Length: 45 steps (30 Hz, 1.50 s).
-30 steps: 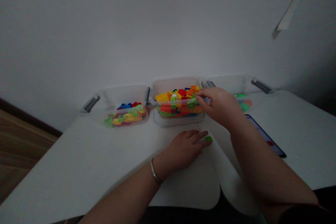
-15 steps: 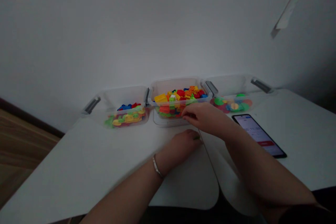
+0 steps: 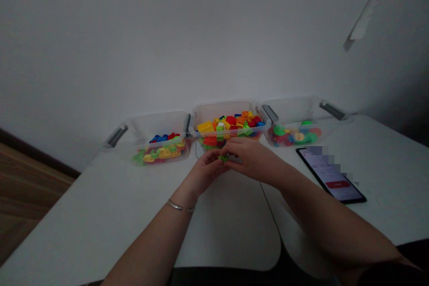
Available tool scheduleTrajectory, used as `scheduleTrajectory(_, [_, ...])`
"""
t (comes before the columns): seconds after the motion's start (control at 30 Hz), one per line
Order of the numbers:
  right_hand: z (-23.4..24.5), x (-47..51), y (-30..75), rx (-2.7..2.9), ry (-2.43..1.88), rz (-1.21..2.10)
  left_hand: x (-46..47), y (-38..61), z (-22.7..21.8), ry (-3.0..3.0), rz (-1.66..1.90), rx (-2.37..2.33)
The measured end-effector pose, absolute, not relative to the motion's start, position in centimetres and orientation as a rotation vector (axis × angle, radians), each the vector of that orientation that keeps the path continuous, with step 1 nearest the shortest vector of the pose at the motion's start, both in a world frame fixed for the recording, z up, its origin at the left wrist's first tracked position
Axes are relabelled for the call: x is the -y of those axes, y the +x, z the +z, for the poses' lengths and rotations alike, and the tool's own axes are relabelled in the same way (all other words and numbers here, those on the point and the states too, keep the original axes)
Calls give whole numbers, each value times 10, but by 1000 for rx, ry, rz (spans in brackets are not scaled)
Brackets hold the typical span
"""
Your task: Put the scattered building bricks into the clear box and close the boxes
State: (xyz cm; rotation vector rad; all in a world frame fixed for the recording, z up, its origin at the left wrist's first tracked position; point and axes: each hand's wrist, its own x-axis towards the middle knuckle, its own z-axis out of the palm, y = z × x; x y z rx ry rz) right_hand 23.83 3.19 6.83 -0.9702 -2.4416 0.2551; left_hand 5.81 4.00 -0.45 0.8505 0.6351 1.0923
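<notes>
A small green plastic piece (image 3: 223,158) is pinched between the fingertips of both my hands, just in front of the middle box; its exact shape is too small to make out. My left hand (image 3: 205,173), with a silver bangle at the wrist, is closed on it from the left. From the right, my right hand (image 3: 250,156) reaches over with bent fingers closed at the same piece. Behind them stands a clear plastic box (image 3: 231,103) heaped with yellow, red, orange, green and blue toy blocks (image 3: 231,119). My right hand covers part of that box's front.
On the left, another clear box (image 3: 159,118) holds small coloured pieces. A third clear box (image 3: 290,105) on the right contains round coloured pieces. A phone (image 3: 330,176) with a lit screen lies beside my right forearm. The white table (image 3: 134,214) has a seam running towards its front edge.
My left hand has moved left and up from the table, bringing the green piece into view. My right hand has shifted left and slightly down from the middle box, meeting it.
</notes>
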Motion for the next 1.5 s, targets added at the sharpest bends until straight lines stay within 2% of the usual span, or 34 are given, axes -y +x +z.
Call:
scheduleTrajectory(0.33, [57,-35,232,2390,-886,154,-43,55,-8,861,1136,-625])
scheduleTrajectory(0.57, [82,-47,280,1943,-995,-191,-39,52,2,848,1211,-606])
scheduleTrajectory(0.7, [75,-67,296,1721,-1087,-191,-41,51,1,832,1247,-643])
scheduleTrajectory(0.9, [52,-92,292,1897,-1187,-124,-40,51,4,789,1253,-667])
scheduleTrajectory(1.1, [50,-81,276,2080,-1267,-282,-45,49,-2,892,1267,-667])
scheduleTrajectory(1.2, [50,-77,271,2084,-1299,-357,-48,48,-8,1124,1302,-750])
scheduleTrajectory(1.33, [48,-78,270,2098,-1304,-379,-45,47,-11,1745,1340,-947])
scheduleTrajectory(1.5, [58,-73,276,2079,-1218,-325,-33,47,1,2562,1601,-1159])
